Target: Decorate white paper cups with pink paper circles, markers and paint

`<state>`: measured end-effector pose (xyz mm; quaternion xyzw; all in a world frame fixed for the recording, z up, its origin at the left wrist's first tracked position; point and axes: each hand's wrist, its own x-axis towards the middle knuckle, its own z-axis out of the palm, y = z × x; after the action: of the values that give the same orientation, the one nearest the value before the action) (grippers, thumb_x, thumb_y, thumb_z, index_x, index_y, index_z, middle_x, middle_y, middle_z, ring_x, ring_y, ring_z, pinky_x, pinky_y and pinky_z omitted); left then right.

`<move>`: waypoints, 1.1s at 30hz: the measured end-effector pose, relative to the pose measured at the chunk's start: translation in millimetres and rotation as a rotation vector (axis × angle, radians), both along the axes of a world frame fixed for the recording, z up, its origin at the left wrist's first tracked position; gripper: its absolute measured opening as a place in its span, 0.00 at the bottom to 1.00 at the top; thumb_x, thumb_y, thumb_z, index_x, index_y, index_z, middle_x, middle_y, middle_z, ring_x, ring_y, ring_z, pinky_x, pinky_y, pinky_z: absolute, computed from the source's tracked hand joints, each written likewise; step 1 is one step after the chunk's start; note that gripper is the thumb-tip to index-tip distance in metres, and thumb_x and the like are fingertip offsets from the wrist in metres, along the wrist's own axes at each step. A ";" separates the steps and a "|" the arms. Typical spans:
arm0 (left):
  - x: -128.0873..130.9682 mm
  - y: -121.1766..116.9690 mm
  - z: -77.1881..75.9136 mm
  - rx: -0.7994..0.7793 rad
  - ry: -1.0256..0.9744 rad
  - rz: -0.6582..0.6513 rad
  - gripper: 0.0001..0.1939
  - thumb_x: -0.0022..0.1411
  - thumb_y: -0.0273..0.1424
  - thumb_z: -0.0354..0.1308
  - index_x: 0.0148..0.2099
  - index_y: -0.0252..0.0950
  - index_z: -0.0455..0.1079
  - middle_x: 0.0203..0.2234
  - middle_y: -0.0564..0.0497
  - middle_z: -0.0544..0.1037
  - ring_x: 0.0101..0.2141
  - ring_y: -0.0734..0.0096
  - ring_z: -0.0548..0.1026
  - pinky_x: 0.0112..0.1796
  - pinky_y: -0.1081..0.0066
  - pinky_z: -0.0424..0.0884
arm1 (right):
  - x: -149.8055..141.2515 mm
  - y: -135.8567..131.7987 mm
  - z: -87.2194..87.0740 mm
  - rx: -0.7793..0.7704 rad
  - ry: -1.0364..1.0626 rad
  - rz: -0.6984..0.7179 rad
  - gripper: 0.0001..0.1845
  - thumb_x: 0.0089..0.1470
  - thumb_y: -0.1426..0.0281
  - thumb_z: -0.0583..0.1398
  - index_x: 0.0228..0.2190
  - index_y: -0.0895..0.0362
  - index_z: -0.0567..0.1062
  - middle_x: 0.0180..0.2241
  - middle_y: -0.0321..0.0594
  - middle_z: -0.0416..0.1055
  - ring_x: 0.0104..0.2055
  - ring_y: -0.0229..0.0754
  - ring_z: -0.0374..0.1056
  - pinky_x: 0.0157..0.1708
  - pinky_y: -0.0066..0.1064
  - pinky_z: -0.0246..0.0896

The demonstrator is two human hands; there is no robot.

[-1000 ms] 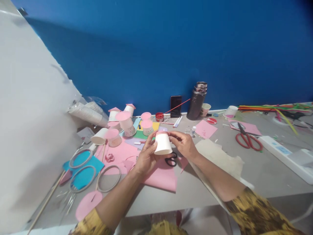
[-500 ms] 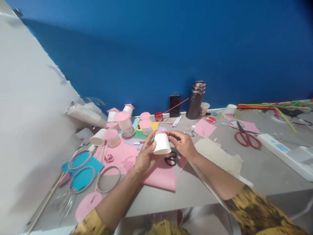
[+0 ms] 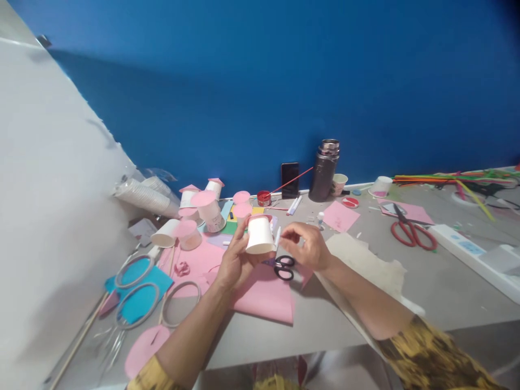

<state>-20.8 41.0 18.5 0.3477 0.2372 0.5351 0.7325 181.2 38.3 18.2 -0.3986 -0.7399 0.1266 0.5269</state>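
My left hand is wrapped round a white paper cup, wide mouth down. A pink paper disc covers the cup's narrow end and is mostly hidden behind it. Just right of the cup, my right hand is closed, with thumb and forefinger pinched at a slim white pen that stands nearly upright. Black-handled scissors lie below the hands on pink paper.
Several pink-topped cups stand at the left, near embroidery hoops and stacked cups. Behind are a phone and a dark flask. Red-handled scissors and a power strip lie right.
My right hand has come off the cup's disc and moved slightly right and down, with the pen now showing at its fingertips. My left hand has shifted the cup left and tilted it slightly.
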 end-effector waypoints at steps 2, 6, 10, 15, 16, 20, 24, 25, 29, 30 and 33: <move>-1.7 1.7 -1.2 0.002 0.014 0.024 0.36 0.62 0.32 0.65 0.70 0.50 0.59 0.62 0.44 0.71 0.42 0.58 0.80 0.40 0.57 0.80 | -0.7 -2.3 -1.1 0.095 -0.140 0.057 0.17 0.58 0.55 0.64 0.26 0.54 0.73 0.22 0.35 0.74 0.24 0.38 0.67 0.28 0.30 0.60; -1.2 1.2 -3.8 0.033 0.078 0.042 0.35 0.63 0.33 0.64 0.70 0.50 0.59 0.59 0.44 0.74 0.41 0.59 0.79 0.41 0.58 0.79 | -4.9 -1.9 -7.9 0.153 -0.305 0.025 0.22 0.60 0.52 0.63 0.23 0.54 0.69 0.19 0.33 0.70 0.22 0.36 0.64 0.26 0.30 0.52; -0.3 -0.7 -7.2 0.096 0.122 0.049 0.32 0.64 0.36 0.63 0.69 0.48 0.62 0.58 0.44 0.74 0.44 0.58 0.78 0.41 0.61 0.78 | -9.5 -2.8 -11.8 0.122 -0.429 -0.093 0.21 0.60 0.57 0.62 0.21 0.55 0.68 0.19 0.35 0.70 0.22 0.36 0.62 0.27 0.31 0.46; -2.7 0.2 -11.8 0.169 0.196 0.084 0.31 0.63 0.36 0.65 0.66 0.49 0.66 0.53 0.47 0.73 0.44 0.61 0.76 0.42 0.64 0.77 | -14.1 -6.3 -13.5 0.132 -0.502 -0.181 0.14 0.56 0.71 0.60 0.20 0.56 0.68 0.19 0.35 0.70 0.22 0.36 0.61 0.27 0.32 0.43; -3.1 0.5 -12.0 0.174 0.207 0.098 0.30 0.62 0.36 0.65 0.66 0.50 0.66 0.54 0.47 0.73 0.45 0.61 0.75 0.42 0.65 0.76 | -15.0 -6.5 -14.4 0.154 -0.499 -0.201 0.13 0.55 0.72 0.59 0.20 0.56 0.68 0.19 0.35 0.70 0.21 0.35 0.60 0.27 0.32 0.43; -3.9 0.3 -9.1 0.192 0.252 0.150 0.29 0.61 0.36 0.66 0.64 0.50 0.69 0.55 0.49 0.71 0.48 0.63 0.74 0.44 0.69 0.73 | -18.5 -6.3 -18.8 0.255 -0.463 -0.283 0.13 0.53 0.75 0.58 0.19 0.56 0.68 0.17 0.34 0.68 0.20 0.35 0.58 0.27 0.33 0.43; -4.8 -1.3 -5.7 0.217 0.265 0.187 0.36 0.59 0.37 0.68 0.68 0.52 0.63 0.57 0.49 0.70 0.51 0.62 0.73 0.47 0.69 0.72 | -19.3 -6.5 -18.4 0.384 -0.442 -0.356 0.13 0.53 0.76 0.57 0.18 0.55 0.67 0.17 0.34 0.67 0.21 0.36 0.58 0.28 0.33 0.44; -4.9 -1.7 -5.9 0.210 0.255 0.185 0.38 0.58 0.37 0.68 0.69 0.53 0.61 0.57 0.49 0.70 0.51 0.62 0.74 0.46 0.68 0.73 | -19.1 -6.9 -17.3 0.415 -0.447 -0.377 0.13 0.54 0.76 0.57 0.19 0.55 0.68 0.17 0.35 0.67 0.21 0.37 0.58 0.28 0.34 0.44; -2.2 -2.6 -10.0 0.138 0.201 0.108 0.38 0.57 0.42 0.70 0.67 0.47 0.62 0.52 0.46 0.74 0.45 0.62 0.76 0.45 0.64 0.75 | -18.4 -8.5 -13.4 0.510 -0.518 -0.437 0.13 0.56 0.75 0.58 0.20 0.55 0.69 0.18 0.36 0.68 0.23 0.39 0.61 0.29 0.35 0.44; -0.7 -2.7 -10.9 0.133 0.194 0.081 0.37 0.56 0.43 0.70 0.65 0.44 0.65 0.51 0.45 0.75 0.44 0.61 0.77 0.45 0.63 0.76 | -18.7 -8.7 -13.4 0.520 -0.540 -0.440 0.13 0.56 0.75 0.58 0.20 0.55 0.69 0.18 0.36 0.68 0.23 0.40 0.61 0.29 0.36 0.44; 3.2 -2.8 -10.8 0.170 0.212 0.059 0.34 0.52 0.40 0.73 0.59 0.39 0.69 0.48 0.45 0.77 0.43 0.60 0.77 0.47 0.60 0.75 | -20.2 -9.1 -14.6 0.520 -0.576 -0.428 0.12 0.56 0.75 0.60 0.21 0.56 0.70 0.19 0.37 0.69 0.24 0.40 0.62 0.30 0.36 0.45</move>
<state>-17.5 38.1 7.8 0.4560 0.2771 0.5347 0.6553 160.9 29.1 3.6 -0.4158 -0.7647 -0.2922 0.3962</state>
